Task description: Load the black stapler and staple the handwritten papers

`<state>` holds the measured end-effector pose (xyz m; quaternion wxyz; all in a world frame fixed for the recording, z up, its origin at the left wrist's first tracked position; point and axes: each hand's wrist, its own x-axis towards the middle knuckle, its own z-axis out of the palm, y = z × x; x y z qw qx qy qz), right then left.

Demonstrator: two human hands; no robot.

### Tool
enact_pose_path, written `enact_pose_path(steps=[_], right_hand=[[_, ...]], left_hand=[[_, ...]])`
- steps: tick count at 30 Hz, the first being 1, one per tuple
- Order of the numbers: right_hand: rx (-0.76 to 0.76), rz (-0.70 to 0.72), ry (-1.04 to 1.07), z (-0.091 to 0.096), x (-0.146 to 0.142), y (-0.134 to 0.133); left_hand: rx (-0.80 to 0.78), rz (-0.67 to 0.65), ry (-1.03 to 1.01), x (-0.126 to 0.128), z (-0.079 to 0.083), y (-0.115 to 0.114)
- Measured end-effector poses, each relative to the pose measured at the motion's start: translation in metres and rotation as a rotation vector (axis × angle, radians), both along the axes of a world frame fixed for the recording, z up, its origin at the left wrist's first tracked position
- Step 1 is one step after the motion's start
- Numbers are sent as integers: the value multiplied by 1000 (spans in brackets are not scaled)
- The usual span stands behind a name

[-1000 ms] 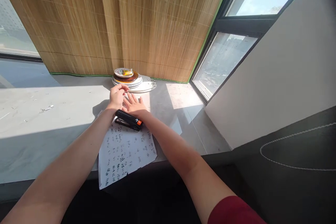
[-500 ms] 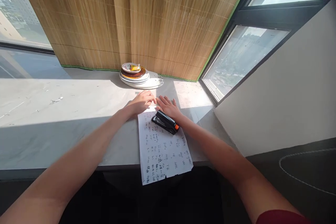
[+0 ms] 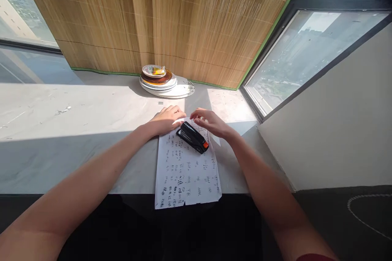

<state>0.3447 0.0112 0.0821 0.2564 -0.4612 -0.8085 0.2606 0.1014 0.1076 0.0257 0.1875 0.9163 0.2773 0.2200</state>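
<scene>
A white sheet of paper (image 3: 186, 171) covered in handwriting lies on the grey ledge (image 3: 76, 118), its lower edge hanging over the front. A black stapler (image 3: 192, 137) with an orange end rests across the sheet's upper part. My left hand (image 3: 167, 119) lies on the paper's top left corner, fingers loosely bent and pressing down, just left of the stapler. My right hand (image 3: 211, 123) arches over the top right corner, its fingertips curled onto the paper's edge, which looks slightly lifted beneath them.
A stack of plates (image 3: 159, 81) with a small yellow item on top stands at the back against a bamboo blind (image 3: 171, 20). Windows (image 3: 300, 53) flank the ledge. A white wall (image 3: 337, 130) rises on the right, with dark floor below.
The view has shifted so the paper sits nearer the centre. My right hand lifted from lying flat behind the stapler and now arches over the paper's top right corner. My left hand stays on the top left.
</scene>
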Motion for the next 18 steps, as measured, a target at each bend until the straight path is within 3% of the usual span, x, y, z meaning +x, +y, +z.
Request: enact_pose_path(steps=[3, 7, 10, 15, 18], right_hand=[[-45, 191, -171, 12, -13, -17], [-20, 182, -240, 12, -18, -19], [-91, 178, -132, 17, 12, -9], [-62, -98, 1, 21, 78, 5], [-120, -71, 3, 16, 95, 9]], left_hand=[[-25, 9, 2, 2, 2, -2], [-42, 17, -19, 3, 2, -2], [-104, 19, -111, 2, 2, -1], [-185, 36, -185, 1, 5, -2], [-169, 63, -204, 1, 6, -4]])
